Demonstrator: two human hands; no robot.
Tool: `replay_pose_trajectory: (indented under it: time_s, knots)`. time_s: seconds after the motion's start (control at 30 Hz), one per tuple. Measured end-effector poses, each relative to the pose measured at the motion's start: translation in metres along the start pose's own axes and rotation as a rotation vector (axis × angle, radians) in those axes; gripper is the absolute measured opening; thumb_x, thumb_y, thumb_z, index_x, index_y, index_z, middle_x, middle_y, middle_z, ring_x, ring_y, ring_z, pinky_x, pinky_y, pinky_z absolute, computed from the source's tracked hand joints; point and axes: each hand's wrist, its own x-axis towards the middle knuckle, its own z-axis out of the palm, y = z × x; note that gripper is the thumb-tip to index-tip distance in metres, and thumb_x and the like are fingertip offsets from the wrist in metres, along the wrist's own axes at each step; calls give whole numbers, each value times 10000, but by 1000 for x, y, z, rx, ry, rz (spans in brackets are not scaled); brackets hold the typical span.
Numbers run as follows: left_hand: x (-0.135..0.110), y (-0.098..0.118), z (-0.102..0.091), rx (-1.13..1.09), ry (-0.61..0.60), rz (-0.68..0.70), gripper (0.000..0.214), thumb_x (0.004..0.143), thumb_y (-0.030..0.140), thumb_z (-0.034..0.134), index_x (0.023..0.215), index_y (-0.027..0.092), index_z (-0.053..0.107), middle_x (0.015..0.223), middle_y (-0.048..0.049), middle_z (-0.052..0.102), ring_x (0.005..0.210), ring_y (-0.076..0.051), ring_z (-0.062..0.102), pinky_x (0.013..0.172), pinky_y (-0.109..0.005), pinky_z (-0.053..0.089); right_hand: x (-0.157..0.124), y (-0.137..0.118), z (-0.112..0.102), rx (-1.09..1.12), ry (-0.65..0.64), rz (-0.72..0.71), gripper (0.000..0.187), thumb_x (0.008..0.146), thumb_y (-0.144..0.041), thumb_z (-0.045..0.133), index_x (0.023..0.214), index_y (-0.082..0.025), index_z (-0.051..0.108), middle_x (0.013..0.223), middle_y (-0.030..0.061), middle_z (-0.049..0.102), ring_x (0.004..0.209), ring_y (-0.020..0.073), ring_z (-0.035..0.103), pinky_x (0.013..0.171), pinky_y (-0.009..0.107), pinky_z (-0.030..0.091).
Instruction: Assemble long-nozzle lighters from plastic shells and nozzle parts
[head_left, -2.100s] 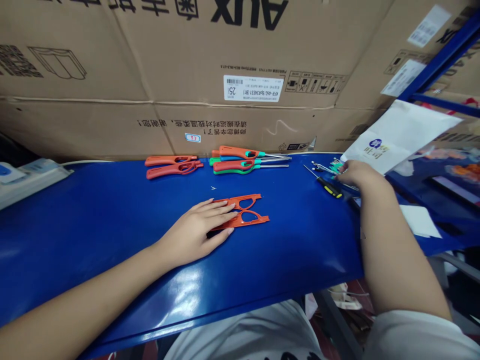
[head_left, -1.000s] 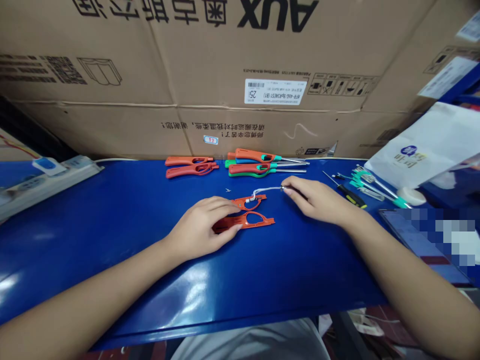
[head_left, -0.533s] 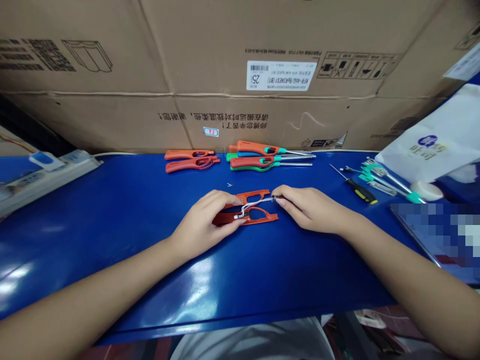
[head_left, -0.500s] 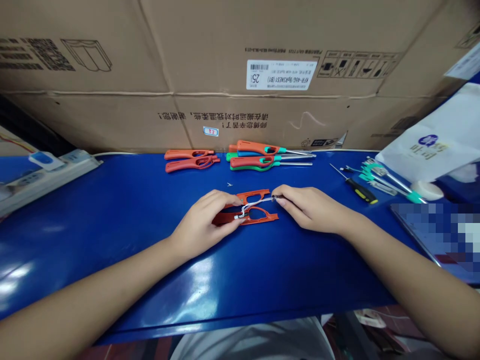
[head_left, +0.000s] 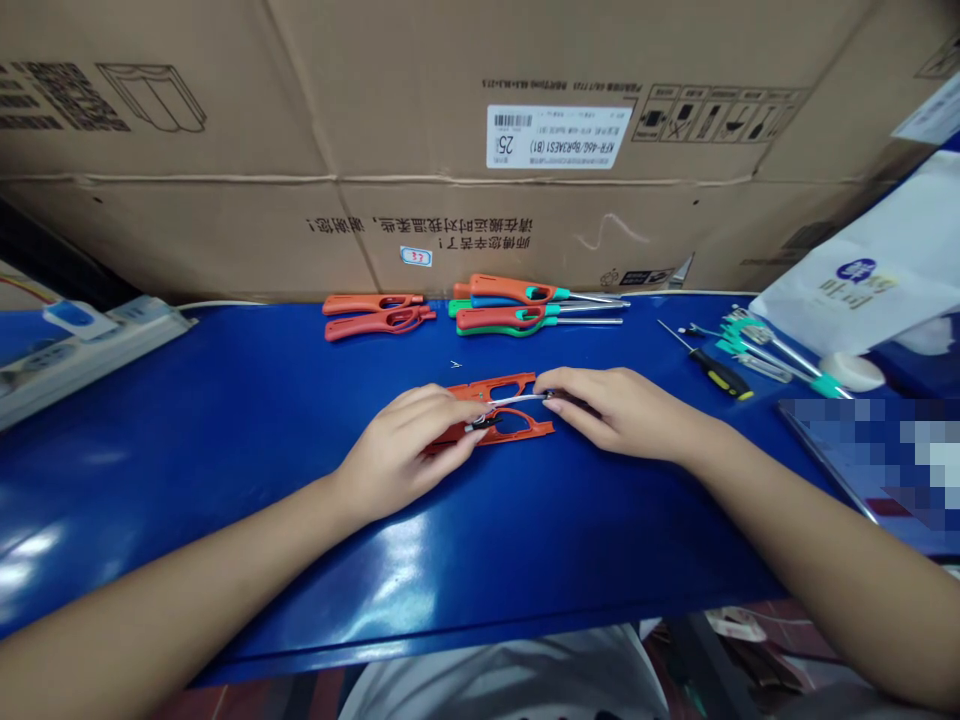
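Orange casing halves (head_left: 535,431) lie on your glossy blue table (head_left: 525,540), in front of the cardboard box (head_left: 225,220); before that box, left to right, sit a white power strip (head_left: 112,345), stacked lighters (head_left: 495,319) and a screwdriver (head_left: 720,376). Your left hand (head_left: 405,440) pinches a black-tipped part (head_left: 484,423) over the halves, your right hand (head_left: 619,410) nips a white wire (head_left: 517,399) by its end; both halves show looped openings

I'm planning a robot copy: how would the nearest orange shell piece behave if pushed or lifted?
The nearest orange shell piece is probably light and fairly stiff: it looks thin-walled, like moulded plastic. It may slide, as the blue tabletop looks glossy. Slim around its opening, it might flex there.
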Motion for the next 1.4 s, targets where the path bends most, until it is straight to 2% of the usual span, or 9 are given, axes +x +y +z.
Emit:
replay_pose_trajectory:
  time_s: [0.1, 0.37, 0.6, 0.73, 0.9, 1.07, 1.4]
  knots:
    - [0, 0, -1, -4, -24, 0, 254, 949, 126, 658, 1198, 178, 646, 937, -47, 759, 813, -159, 673, 763, -308, 542, 0, 1, 2, 0, 11, -8, 255, 1067, -326, 414, 1239, -249, 585, 1208, 48, 733, 977, 201, 722, 799, 309, 508]
    - [-1, -1, 1, 9, 22, -36, 214, 979, 146, 608, 1170, 184, 696, 921, -56, 779, 793, -166, 694, 755, -317, 563, -1, 1, 3, 34, 10, -55, 235, 1058, -274, 417, 1187, -234, 610, 1160, 62, 737, 957, 197, 709, 787, 310, 506]
    - [-2, -5, 2, 57, -15, -108, 186, 1010, 185, 568, 1101, 163, 728, 868, -54, 769, 739, -156, 648, 710, -292, 537, -1, -2, -1, 197, -80, -47, 178, 1044, -268, 459, 1112, -237, 621, 1120, 42, 714, 980, 177, 666, 840, 290, 475]
    - [-2, -10, 1, 121, -70, -110, 192, 1017, 220, 564, 1029, 156, 744, 812, -45, 761, 672, -154, 622, 655, -278, 511, -2, -4, -7, 269, -137, -21, 163, 1037, -257, 479, 1084, -230, 633, 1041, 31, 720, 908, 163, 656, 797, 275, 461]
    - [-2, -11, 0, 84, -108, -150, 175, 1011, 245, 586, 975, 169, 740, 857, -46, 759, 758, -162, 665, 714, -274, 528, -4, -8, -11, 327, -177, -8, 164, 1030, -257, 488, 1108, -234, 631, 1005, 24, 723, 862, 157, 648, 748, 272, 449]
    - [-2, -9, 1, 32, -160, -158, 161, 1011, 230, 583, 1028, 176, 733, 936, -63, 735, 839, -165, 698, 765, -273, 562, -4, -9, -10, 303, -196, 8, 179, 1026, -261, 487, 1118, -242, 639, 999, 23, 726, 852, 164, 646, 731, 274, 435]
    - [-2, -6, 0, 0, -163, -162, 183, 957, 240, 660, 1103, 167, 743, 1005, -88, 723, 920, -190, 722, 831, -303, 607, -4, -3, -16, 233, -191, 62, 154, 1015, -269, 490, 1095, -245, 620, 949, 8, 707, 782, 151, 608, 685, 260, 402]
